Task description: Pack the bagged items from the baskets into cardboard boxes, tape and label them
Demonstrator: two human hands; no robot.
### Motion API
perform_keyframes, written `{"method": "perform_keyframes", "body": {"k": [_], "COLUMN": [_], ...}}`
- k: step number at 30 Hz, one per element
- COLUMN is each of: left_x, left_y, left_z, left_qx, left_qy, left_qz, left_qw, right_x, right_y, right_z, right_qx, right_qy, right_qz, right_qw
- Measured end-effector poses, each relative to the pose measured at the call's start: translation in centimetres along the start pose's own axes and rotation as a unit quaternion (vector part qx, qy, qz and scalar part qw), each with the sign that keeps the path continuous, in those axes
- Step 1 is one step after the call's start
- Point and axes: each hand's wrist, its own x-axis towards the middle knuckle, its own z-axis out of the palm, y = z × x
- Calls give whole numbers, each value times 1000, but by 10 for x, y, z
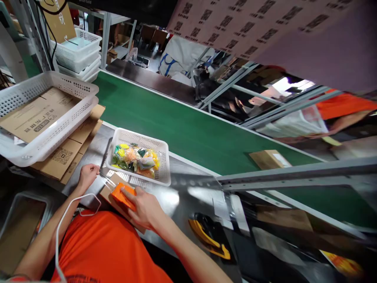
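Over the bench [173,188], right hand [149,209] grips orange device [118,194], likely light, stiff, best held sideways; left hand [87,176] pinched closed, contents unclear.

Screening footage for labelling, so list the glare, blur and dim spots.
Head view: white glare patches on the grey metal worktop, right of the orange handheld device; pink printed sheet smeared towards the right edge; lower left corner dim; white perforated plastic basket clearer than the streaked right side.
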Motion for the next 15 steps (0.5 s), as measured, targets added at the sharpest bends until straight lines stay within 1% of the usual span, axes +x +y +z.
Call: {"method": "perform_keyframes", "body": {"k": [2,4,6,8,11,13,15], "left_x": [2,3,2,-1,-10,-16,-20], "left_y": [-7,-15,-25,-35,-48,-54,-55], "left_z": [-3,-2,6,19,35,38,34], "left_qx": [3,7,15,31,68,98,130], "left_qy": [0,-7,-24,-46,-71,-87,-113], "left_qz": [1,-3,-13,-23,-16,-2,7], "left_qw": [1000,1000,1000,998,995,991,985], "right_x": [3,5,7,9,10,10,8], "right_y": [-2,-4,-4,-4,-3,-2,-3], "right_z": [-1,-1,-2,-2,-1,0,2], "right_qx": [-2,-3,-3,1,4,6,10], "right_qy": [9,9,9,10,10,11,15], "right_qz": [-4,-7,-8,-8,-3,1,1], "right_qw": [1000,1000,1000,1000,1000,1000,1000]}}
